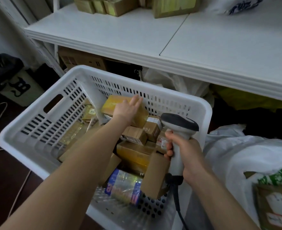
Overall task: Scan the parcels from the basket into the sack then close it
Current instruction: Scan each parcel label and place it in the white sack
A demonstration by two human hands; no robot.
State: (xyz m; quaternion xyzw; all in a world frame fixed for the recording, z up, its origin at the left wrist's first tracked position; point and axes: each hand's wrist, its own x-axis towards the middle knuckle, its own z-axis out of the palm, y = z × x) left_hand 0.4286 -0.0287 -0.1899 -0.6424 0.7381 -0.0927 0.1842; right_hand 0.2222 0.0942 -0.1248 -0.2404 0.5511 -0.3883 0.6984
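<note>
head view: the left hand [128, 109], fingers straight, lies flat on a yellow-taped box [114, 103] against the far wall of the white basket [120, 72]. the right hand [186, 157] is wrapped round the handle of the scanner [178, 129] over the basket's right side. the box's long axis runs left to right along that wall, ahead of both hands and under the left one. the white sack [246, 156] sits just right of the basket, beside the right arm. with the basket full of parcels, the job looks far from done.

White table [120, 35] bearing cardboard boxes [118, 6]
</note>
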